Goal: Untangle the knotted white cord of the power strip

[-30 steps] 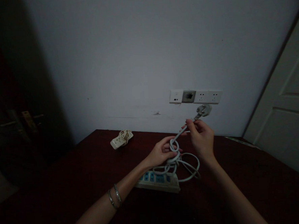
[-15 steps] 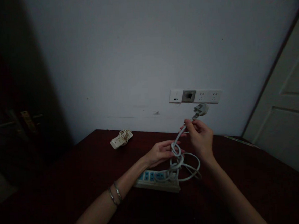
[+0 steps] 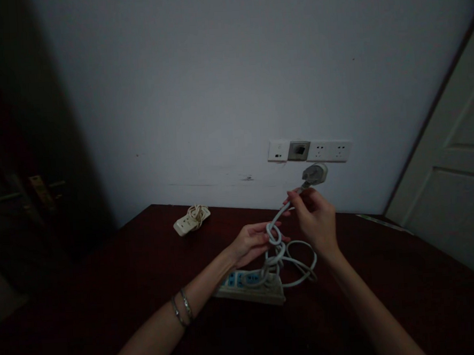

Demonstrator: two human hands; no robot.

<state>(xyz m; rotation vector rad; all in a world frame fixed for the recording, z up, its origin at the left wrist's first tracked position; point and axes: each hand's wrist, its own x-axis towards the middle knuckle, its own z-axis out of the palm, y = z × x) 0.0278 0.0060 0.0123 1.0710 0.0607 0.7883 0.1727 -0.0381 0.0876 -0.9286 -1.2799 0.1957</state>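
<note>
My right hand (image 3: 318,219) pinches a white power cord (image 3: 279,214) just below its plug (image 3: 315,174), which sticks up above the fingers in front of the wall. My left hand (image 3: 252,245) is closed around the same cord at a knotted loop, its fingertips partly behind the coil. Below both hands, a white power strip (image 3: 250,293) with blue sockets lies on the dark red table. More loops of cord hang over the strip's right end and spread to its right.
A second, smaller power strip (image 3: 187,224) with its cord bundled on top lies at the back left of the table (image 3: 145,258). Wall sockets (image 3: 328,151) sit above the table's back edge. A white door (image 3: 458,185) stands at the right.
The plug has turned and come slightly down and left with my right hand. The knotted loop at my left hand has shifted a little left and lower.
</note>
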